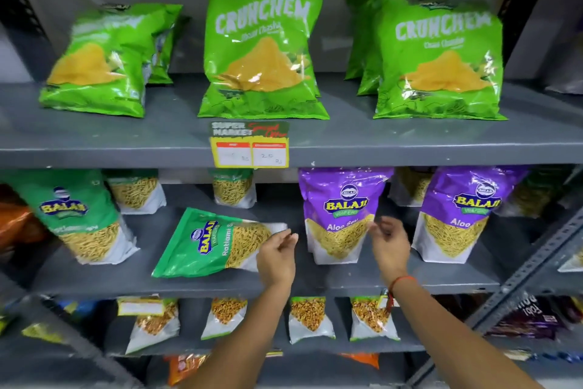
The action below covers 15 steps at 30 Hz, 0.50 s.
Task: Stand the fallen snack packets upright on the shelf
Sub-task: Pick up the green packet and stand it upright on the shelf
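A green Ratlami Sev packet (211, 245) lies fallen on its side on the middle shelf (220, 287), top pointing left. My left hand (276, 257) hovers at its right end with fingers apart, holding nothing. My right hand (389, 245) is open just in front of an upright purple Aloo Sev packet (339, 215), fingertips near its right edge. A second purple packet (457, 215) stands upright to the right. Another green Ratlami Sev packet (75, 215) stands leaning at the left.
Green Crunchem bags (263, 48) stand on the top shelf, above a price tag (250, 145). Small sev packets (233, 188) stand at the back of the middle shelf. Small snack pouches (310, 319) line the lower shelf. A slotted metal upright (533, 262) frames the right side.
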Each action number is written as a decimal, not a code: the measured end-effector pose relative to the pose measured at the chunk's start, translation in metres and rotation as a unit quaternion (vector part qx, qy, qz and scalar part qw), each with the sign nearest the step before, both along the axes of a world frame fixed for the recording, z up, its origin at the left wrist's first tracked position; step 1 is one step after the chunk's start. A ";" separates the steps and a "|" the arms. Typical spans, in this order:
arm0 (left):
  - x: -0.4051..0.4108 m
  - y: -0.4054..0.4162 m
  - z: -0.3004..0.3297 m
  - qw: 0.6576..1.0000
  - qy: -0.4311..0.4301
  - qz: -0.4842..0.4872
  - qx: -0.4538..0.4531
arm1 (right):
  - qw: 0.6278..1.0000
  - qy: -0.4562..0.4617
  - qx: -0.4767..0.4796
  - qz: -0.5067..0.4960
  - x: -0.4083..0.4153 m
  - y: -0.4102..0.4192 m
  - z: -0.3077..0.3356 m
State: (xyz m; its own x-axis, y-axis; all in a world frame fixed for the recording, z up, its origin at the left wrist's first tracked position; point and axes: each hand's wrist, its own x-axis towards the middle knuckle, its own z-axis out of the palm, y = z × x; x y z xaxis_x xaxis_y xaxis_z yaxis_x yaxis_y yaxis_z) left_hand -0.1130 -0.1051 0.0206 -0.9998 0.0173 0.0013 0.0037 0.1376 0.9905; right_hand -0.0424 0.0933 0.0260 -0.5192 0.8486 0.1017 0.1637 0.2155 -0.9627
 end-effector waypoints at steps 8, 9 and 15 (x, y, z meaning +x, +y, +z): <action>0.034 -0.121 -0.014 0.989 -0.067 0.104 0.075 | 0.968 0.064 0.170 0.172 0.009 -0.139 0.031; 0.029 -0.132 -0.024 0.984 -0.086 0.127 0.087 | 0.960 0.059 0.184 0.203 0.002 -0.153 0.030; 0.000 -0.156 -0.048 0.950 -0.238 0.151 0.134 | 0.927 -0.064 0.196 0.315 -0.073 -0.188 0.026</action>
State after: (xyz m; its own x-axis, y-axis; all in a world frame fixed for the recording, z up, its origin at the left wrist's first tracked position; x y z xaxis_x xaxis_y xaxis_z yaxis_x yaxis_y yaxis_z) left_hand -0.1130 -0.2613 -0.0274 -0.8476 -0.2075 -0.4883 -0.4530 -0.1961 0.8697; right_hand -0.1149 -0.0950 0.0517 -0.9277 0.2852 0.2410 -0.0052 0.6356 -0.7720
